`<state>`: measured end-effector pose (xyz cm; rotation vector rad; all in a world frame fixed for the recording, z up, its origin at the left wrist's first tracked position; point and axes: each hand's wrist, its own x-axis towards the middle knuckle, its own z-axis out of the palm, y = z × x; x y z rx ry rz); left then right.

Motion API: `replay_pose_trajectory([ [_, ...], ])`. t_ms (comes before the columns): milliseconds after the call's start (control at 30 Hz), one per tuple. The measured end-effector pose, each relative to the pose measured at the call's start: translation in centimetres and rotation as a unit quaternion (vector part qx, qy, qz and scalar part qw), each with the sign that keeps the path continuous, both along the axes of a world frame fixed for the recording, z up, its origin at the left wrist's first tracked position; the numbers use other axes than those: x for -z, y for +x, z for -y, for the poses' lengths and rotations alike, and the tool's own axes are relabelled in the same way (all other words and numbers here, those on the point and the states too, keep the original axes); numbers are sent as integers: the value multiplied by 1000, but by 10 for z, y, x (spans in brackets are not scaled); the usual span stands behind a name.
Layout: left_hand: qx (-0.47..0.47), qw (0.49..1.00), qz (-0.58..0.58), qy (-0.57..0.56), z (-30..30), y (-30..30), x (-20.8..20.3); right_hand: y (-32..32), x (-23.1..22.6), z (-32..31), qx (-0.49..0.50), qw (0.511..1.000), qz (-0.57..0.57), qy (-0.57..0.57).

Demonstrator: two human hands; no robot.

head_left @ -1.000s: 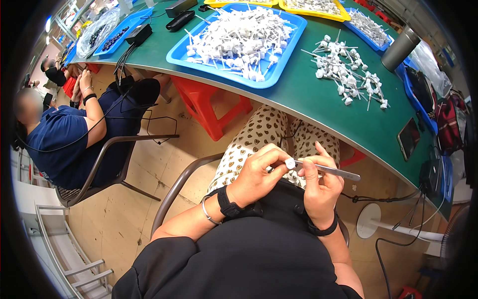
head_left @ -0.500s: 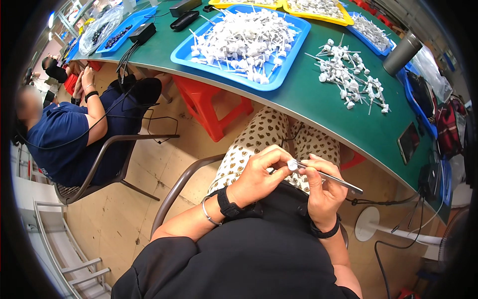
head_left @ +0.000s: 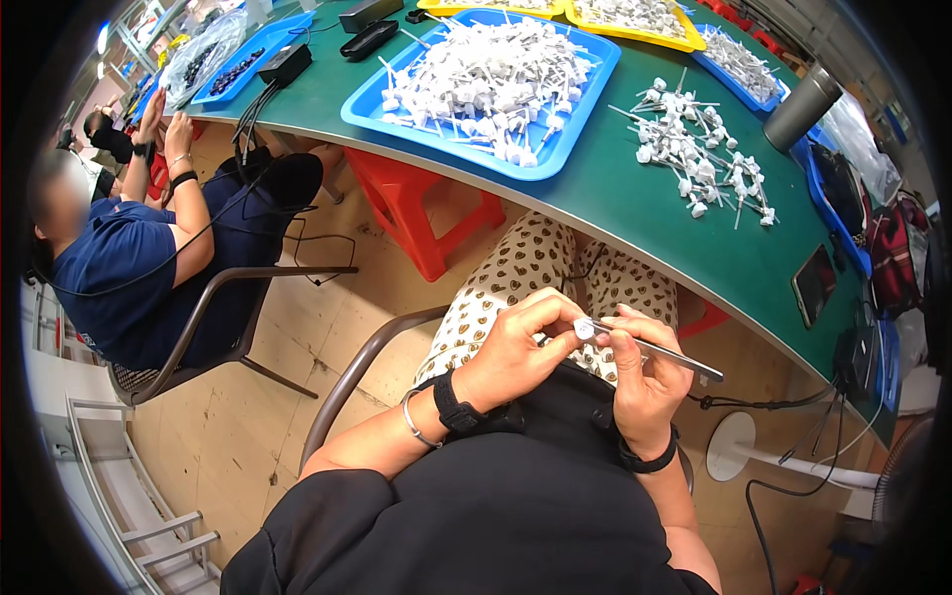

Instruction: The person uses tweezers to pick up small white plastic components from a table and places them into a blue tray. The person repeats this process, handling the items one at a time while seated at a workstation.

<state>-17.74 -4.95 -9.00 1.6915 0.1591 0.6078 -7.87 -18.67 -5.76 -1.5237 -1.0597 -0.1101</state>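
Observation:
Over my lap, my left hand (head_left: 521, 349) pinches a small white plastic part (head_left: 584, 328) between thumb and fingers. My right hand (head_left: 647, 385) is closed around slim metal tweezers (head_left: 686, 359), whose tip end reaches the white part. The contact point itself is too small to make out. On the green table ahead, a blue tray (head_left: 540, 171) is heaped with similar white parts on thin stems. A loose pile of white stemmed parts (head_left: 694, 149) lies right of that tray.
Yellow trays (head_left: 684, 45) and another blue tray (head_left: 739, 69) hold more parts at the back. A dark grey flask (head_left: 801, 107) and a phone (head_left: 813, 286) are on the right. A red stool (head_left: 421, 223) sits under the table edge. A co-worker (head_left: 139, 258) sits at left.
My hands stay almost still, with the white part turned slightly between them. At left, the co-worker's hands have risen and moved apart.

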Motion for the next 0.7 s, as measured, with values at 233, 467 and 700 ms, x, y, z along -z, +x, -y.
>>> replay_pose_trajectory([
  [233, -7, 1000, -2, 19, -1, 0, -1, -1, -1, 0, 1, 1000, -7, 8],
  [467, -6, 1000, -11, 13, -1, 0, -1, -1, 0, 0, 6, 1000, -6, 4],
  [700, -4, 1000, -10, 17, 0, 0, 1, 1, 3, -1, 10, 999, 37, -3],
])
